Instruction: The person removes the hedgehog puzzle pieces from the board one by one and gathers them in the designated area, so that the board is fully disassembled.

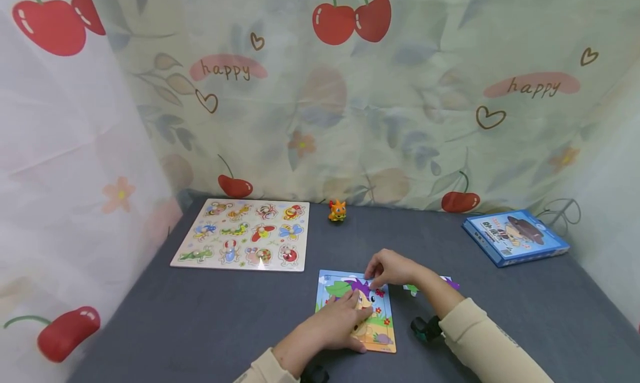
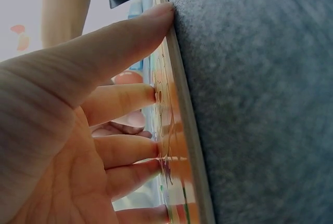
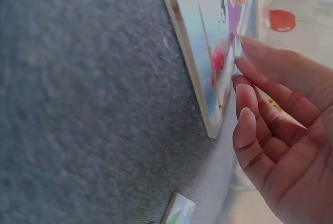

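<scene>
A square wooden jigsaw puzzle [image 1: 382, 338] with a purple-haired cartoon figure lies flat on the table. My left hand [image 1: 340, 322] rests across its lower left, straight fingertips on the picture; in the left wrist view the thumb [image 2: 125, 37] touches the board's edge. At the puzzle's top edge my right hand [image 1: 392, 269] has curled fingers, and thumb and forefinger pinch a puzzle piece at the surface, largely hidden by the fingers. Loose puzzle pieces [image 1: 451, 283], green and purple, lie beyond the right forearm; one loose piece [image 3: 179, 211] shows in the right wrist view.
An insect peg board [image 1: 240, 233] lies at the back left of the dark table. A small orange toy figure [image 1: 337, 210] stands near the back curtain. To the far right sits a blue box [image 1: 517, 237], with a pale cable [image 1: 565, 210] behind it.
</scene>
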Demonstrator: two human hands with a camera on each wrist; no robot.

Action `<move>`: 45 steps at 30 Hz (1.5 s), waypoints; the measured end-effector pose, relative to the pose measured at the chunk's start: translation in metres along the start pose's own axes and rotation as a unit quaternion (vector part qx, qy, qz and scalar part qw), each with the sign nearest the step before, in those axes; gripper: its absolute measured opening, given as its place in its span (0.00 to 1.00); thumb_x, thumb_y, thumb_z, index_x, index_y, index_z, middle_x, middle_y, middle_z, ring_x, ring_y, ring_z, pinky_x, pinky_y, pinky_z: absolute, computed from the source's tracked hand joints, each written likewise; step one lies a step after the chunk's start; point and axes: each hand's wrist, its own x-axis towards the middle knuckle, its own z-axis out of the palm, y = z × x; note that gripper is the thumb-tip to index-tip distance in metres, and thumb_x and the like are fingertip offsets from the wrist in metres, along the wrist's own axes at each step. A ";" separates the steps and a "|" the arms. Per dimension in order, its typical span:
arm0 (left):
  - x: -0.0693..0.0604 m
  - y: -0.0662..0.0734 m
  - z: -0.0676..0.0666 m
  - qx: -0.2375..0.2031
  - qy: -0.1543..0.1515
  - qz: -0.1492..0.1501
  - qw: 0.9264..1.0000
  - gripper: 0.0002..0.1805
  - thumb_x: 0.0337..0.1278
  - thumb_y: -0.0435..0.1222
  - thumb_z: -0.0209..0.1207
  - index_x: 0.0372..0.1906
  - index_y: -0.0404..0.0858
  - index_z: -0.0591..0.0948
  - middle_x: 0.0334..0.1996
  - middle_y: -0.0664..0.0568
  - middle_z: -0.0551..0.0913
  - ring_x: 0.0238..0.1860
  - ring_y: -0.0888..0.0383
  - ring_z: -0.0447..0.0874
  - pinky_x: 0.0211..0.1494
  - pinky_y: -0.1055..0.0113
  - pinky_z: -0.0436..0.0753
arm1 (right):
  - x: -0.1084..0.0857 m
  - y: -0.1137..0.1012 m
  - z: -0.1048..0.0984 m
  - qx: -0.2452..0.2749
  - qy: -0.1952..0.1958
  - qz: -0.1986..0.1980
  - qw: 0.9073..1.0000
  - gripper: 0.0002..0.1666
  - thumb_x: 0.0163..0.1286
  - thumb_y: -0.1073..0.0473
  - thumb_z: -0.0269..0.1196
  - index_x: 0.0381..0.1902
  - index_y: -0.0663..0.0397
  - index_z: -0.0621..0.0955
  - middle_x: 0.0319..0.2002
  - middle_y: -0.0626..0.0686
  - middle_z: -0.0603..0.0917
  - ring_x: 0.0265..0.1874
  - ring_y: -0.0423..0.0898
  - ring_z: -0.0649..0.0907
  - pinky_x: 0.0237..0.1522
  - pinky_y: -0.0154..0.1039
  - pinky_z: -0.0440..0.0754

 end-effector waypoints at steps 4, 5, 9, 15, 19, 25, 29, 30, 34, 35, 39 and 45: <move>0.001 -0.001 0.001 0.012 0.007 0.006 1.000 0.37 0.43 0.54 0.67 0.63 0.54 0.71 0.69 0.43 0.61 0.72 0.48 0.55 0.66 0.47 0.66 | 0.000 0.002 0.002 0.014 0.006 -0.005 1.000 0.09 0.52 0.68 0.68 0.34 0.65 0.84 0.27 0.53 0.84 0.22 0.36 0.76 0.25 0.29 0.76; 0.001 -0.001 0.001 0.016 0.009 0.008 1.000 0.37 0.43 0.54 0.67 0.63 0.53 0.71 0.69 0.42 0.62 0.72 0.48 0.56 0.66 0.47 0.66 | 0.000 0.002 0.003 0.015 0.007 -0.006 1.000 0.09 0.52 0.68 0.68 0.34 0.65 0.84 0.28 0.53 0.84 0.23 0.36 0.76 0.25 0.29 0.76; 0.002 -0.002 0.003 0.020 0.009 0.010 1.000 0.37 0.43 0.54 0.67 0.63 0.53 0.71 0.69 0.43 0.62 0.71 0.49 0.56 0.65 0.46 0.67 | 0.000 0.003 0.004 0.014 0.013 -0.004 1.000 0.09 0.53 0.68 0.68 0.34 0.64 0.84 0.27 0.52 0.83 0.24 0.36 0.76 0.26 0.29 0.76; 0.003 -0.002 0.003 0.017 0.008 0.009 1.000 0.37 0.43 0.55 0.67 0.63 0.54 0.71 0.69 0.44 0.61 0.72 0.49 0.56 0.66 0.47 0.66 | 0.000 0.005 0.004 0.006 0.017 -0.008 1.000 0.08 0.52 0.70 0.67 0.33 0.63 0.83 0.28 0.52 0.82 0.26 0.37 0.75 0.29 0.29 0.75; 0.003 -0.001 0.003 0.016 0.007 0.008 1.000 0.38 0.43 0.55 0.67 0.63 0.54 0.71 0.70 0.44 0.61 0.72 0.50 0.55 0.66 0.47 0.66 | -0.001 0.007 0.004 0.013 0.016 -0.007 1.000 0.07 0.53 0.70 0.66 0.33 0.63 0.82 0.27 0.52 0.81 0.26 0.38 0.74 0.30 0.29 0.74; 0.002 -0.001 0.002 0.018 0.009 0.007 1.000 0.37 0.43 0.55 0.67 0.63 0.54 0.71 0.69 0.44 0.62 0.72 0.50 0.56 0.67 0.47 0.66 | -0.003 0.009 0.004 0.041 0.018 0.007 0.999 0.07 0.55 0.70 0.65 0.34 0.64 0.82 0.27 0.51 0.80 0.26 0.40 0.74 0.29 0.31 0.74; 0.001 0.000 0.002 0.018 0.009 0.006 1.000 0.38 0.43 0.55 0.67 0.64 0.54 0.70 0.70 0.43 0.61 0.72 0.50 0.55 0.67 0.47 0.65 | -0.007 0.012 0.003 0.059 0.030 0.027 0.997 0.06 0.55 0.68 0.66 0.32 0.65 0.82 0.25 0.50 0.80 0.26 0.41 0.74 0.29 0.33 0.74; 0.001 0.000 0.002 0.018 0.009 0.005 1.000 0.38 0.43 0.55 0.67 0.64 0.54 0.70 0.70 0.43 0.61 0.72 0.50 0.55 0.67 0.47 0.65 | -0.008 0.012 0.003 0.062 0.034 0.032 0.997 0.06 0.55 0.67 0.66 0.31 0.65 0.82 0.25 0.50 0.80 0.25 0.40 0.74 0.29 0.33 0.75; 0.002 -0.001 0.002 0.014 0.006 0.002 1.000 0.38 0.43 0.55 0.67 0.64 0.54 0.70 0.70 0.43 0.61 0.72 0.50 0.55 0.67 0.47 0.65 | -0.012 0.015 0.002 0.064 0.043 0.045 0.996 0.06 0.56 0.66 0.66 0.30 0.64 0.83 0.25 0.50 0.81 0.25 0.40 0.74 0.29 0.34 0.75; 0.002 -0.001 0.002 0.012 0.005 0.002 1.000 0.38 0.43 0.55 0.67 0.64 0.54 0.70 0.70 0.43 0.61 0.72 0.50 0.54 0.67 0.47 0.64 | -0.012 0.016 0.003 0.063 0.045 0.045 0.996 0.06 0.56 0.65 0.66 0.30 0.64 0.83 0.25 0.50 0.81 0.25 0.39 0.75 0.29 0.33 0.75; 0.002 -0.001 0.002 0.007 0.005 0.002 1.000 0.38 0.43 0.54 0.67 0.64 0.54 0.70 0.70 0.43 0.61 0.72 0.50 0.54 0.68 0.47 0.64 | -0.015 0.018 0.005 0.068 0.054 0.049 0.995 0.06 0.57 0.64 0.66 0.31 0.62 0.83 0.26 0.49 0.82 0.25 0.39 0.75 0.29 0.33 0.75; 0.001 0.000 0.002 0.009 0.007 0.004 1.000 0.38 0.43 0.55 0.66 0.64 0.54 0.70 0.70 0.43 0.60 0.72 0.50 0.54 0.68 0.48 0.64 | -0.020 0.021 0.008 0.095 0.078 0.042 0.992 0.07 0.58 0.64 0.65 0.32 0.64 0.83 0.26 0.50 0.81 0.25 0.40 0.74 0.29 0.33 0.74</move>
